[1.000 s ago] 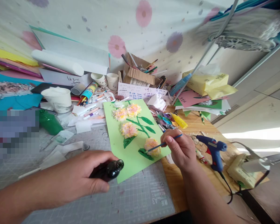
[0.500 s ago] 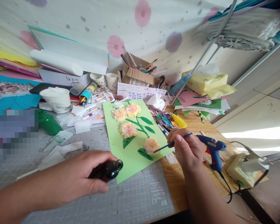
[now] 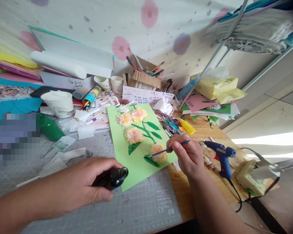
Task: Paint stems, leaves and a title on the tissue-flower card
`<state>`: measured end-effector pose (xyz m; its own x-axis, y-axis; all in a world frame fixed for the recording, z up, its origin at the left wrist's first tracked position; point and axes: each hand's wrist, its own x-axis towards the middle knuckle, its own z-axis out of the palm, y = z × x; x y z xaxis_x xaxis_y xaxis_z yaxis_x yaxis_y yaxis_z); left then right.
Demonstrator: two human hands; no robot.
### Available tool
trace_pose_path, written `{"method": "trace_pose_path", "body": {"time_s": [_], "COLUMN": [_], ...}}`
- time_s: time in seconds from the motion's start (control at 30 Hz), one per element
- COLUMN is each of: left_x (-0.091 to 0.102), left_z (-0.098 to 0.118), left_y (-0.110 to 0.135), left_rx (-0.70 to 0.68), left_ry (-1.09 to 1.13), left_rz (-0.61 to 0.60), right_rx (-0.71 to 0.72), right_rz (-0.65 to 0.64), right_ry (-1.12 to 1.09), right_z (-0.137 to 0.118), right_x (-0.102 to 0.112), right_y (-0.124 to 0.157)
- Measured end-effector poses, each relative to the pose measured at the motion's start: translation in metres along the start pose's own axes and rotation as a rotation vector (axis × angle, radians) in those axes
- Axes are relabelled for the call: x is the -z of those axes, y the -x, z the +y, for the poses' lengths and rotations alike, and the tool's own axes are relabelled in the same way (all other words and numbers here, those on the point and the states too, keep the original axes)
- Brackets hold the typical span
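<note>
A light green card (image 3: 136, 162) with several pink and yellow paper flowers and painted green stems lies on a grey cutting mat (image 3: 146, 208). My right hand (image 3: 189, 157) pinches a thin blue paintbrush (image 3: 174, 147); its tip rests on the lowest flower (image 3: 158, 152). My left hand (image 3: 80, 187) is wrapped round a small dark bottle (image 3: 114, 177), lying tilted at the card's lower left corner with its open mouth toward the card.
A blue glue gun (image 3: 222, 156) lies right of my right hand, its cord running off the table edge. Behind the card are a yellow tube (image 3: 187, 126), a green bottle (image 3: 48, 127), paper cups (image 3: 60, 103), pens, a cardboard box (image 3: 144, 79) and stacked coloured paper (image 3: 210, 100).
My right hand drew the brush back to the right and off the lowest flower, then brought it back onto it. The left hand and bottle stayed put.
</note>
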<state>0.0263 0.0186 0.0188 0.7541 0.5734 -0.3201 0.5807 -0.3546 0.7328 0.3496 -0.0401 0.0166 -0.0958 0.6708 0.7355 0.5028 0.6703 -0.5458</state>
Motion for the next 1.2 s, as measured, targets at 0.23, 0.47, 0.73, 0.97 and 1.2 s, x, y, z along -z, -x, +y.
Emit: {"method": "trace_pose_path", "body": {"time_s": [0.23, 0.47, 0.73, 0.97, 1.2], "left_x": [0.0009, -0.0003, 0.0017, 0.0014, 0.0020], "left_z": [0.0017, -0.0001, 0.0020, 0.0035, 0.0023], "left_y": [-0.0010, -0.0005, -0.0013, 0.0003, 0.0011], "left_rx": [0.012, 0.013, -0.005, -0.010, -0.016], "left_ry": [-0.004, -0.015, -0.024, -0.022, -0.033], "left_rz": [0.011, 0.018, 0.015, 0.018, 0.016], "right_rx": [-0.012, -0.051, -0.107, -0.127, -0.199], "right_rz": [-0.013, 0.029, 0.127, 0.137, 0.238], "right_ry": [0.012, -0.025, -0.041, 0.020, 0.110], "right_z": [0.0018, 0.0042, 0.0033, 0.0014, 0.0078], "right_x": [0.0052, 0.0088, 0.0082, 0.0047, 0.0012], "right_y": [0.0009, 0.0064, 0.0085, 0.0042, 0.0073]}}
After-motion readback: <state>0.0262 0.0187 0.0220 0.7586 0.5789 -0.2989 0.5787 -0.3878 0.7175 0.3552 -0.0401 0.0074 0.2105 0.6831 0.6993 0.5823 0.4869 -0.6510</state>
